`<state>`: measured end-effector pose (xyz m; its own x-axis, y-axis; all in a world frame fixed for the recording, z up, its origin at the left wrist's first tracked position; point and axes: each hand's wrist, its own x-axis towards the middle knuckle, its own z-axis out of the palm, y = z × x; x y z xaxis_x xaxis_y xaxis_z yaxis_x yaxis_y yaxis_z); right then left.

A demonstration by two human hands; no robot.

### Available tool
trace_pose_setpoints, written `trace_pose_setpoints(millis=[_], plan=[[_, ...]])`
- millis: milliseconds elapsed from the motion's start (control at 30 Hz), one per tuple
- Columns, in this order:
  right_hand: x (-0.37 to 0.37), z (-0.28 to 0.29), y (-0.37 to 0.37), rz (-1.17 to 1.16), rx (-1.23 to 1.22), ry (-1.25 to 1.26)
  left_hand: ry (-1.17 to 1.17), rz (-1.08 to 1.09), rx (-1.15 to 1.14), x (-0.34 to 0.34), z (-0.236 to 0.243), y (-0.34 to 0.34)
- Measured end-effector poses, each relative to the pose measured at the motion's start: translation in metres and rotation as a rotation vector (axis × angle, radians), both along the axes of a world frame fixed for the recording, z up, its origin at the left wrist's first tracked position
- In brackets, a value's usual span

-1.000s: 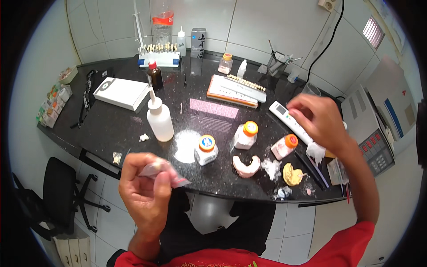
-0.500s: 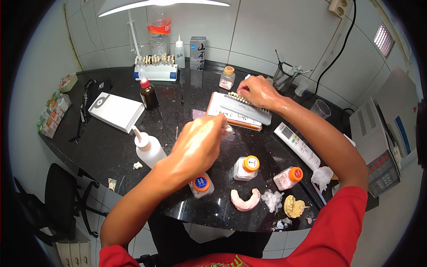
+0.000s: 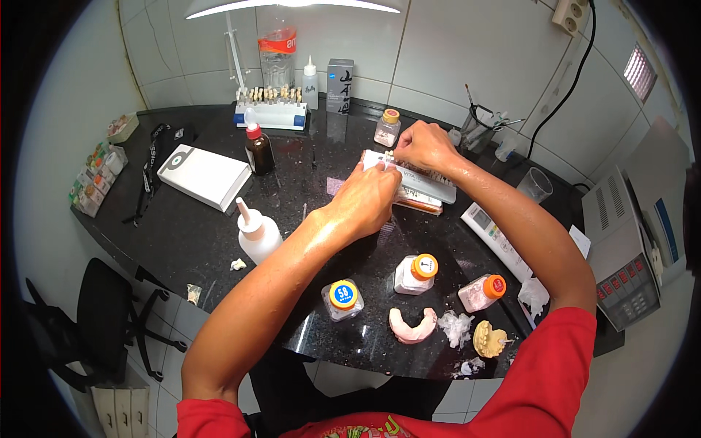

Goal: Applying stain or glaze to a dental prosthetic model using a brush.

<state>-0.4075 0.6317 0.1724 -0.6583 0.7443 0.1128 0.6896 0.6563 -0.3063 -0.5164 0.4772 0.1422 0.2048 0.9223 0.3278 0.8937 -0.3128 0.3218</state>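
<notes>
My left hand [image 3: 365, 197] reaches over the front left part of a long silver shade guide [image 3: 431, 186], fingers curled together; what they hold is hidden. My right hand [image 3: 427, 150] pinches at a small tooth-coloured tab on the guide's back left end, just beside the left fingertips. Under the guide lies a white pad with an orange edge [image 3: 416, 206]. A small pink-powder jar [image 3: 387, 131] stands behind. Nearer the front are a white squeeze bottle [image 3: 259, 237], orange-capped jars [image 3: 416, 277], a pink horseshoe mould [image 3: 413, 328] and a yellow dental cast [image 3: 489, 339].
A white box [image 3: 204, 177], brown bottle [image 3: 259, 155] and another shade guide [image 3: 269, 113] sit back left. A white remote [image 3: 493, 237], crumpled tissue [image 3: 533, 296], glass [image 3: 535, 186] and grey machine [image 3: 624, 255] are right. A black chair [image 3: 106, 314] stands below left.
Both hands have come to the shade guide. The left, earlier holding a small plastic bag near the front, moved up and inward; the right moved left from above the remote.
</notes>
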Motion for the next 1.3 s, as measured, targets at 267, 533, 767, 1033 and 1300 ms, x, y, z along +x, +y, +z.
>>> trace_pose_setpoints(millis=[267,533,767,1033,1300], plan=[[-0.008,0.005,0.011,-0.099,-0.15,-0.016,-0.066,0.008,0.028,-0.002,-0.004,-0.002],[-0.007,0.007,-0.003,0.049,-0.046,-0.064,-0.07,0.048,-0.011,-0.001,-0.01,-0.002],[-0.015,-0.003,0.001,0.092,0.178,-0.026,-0.121,0.042,-0.018,-0.002,-0.004,-0.004],[-0.016,0.035,-0.023,-0.024,0.182,0.309,-0.183,0.04,-0.024,-0.003,0.005,-0.004],[0.08,0.117,-0.107,0.224,-0.307,0.588,-0.383,0.037,0.174,0.016,0.081,-0.064]])
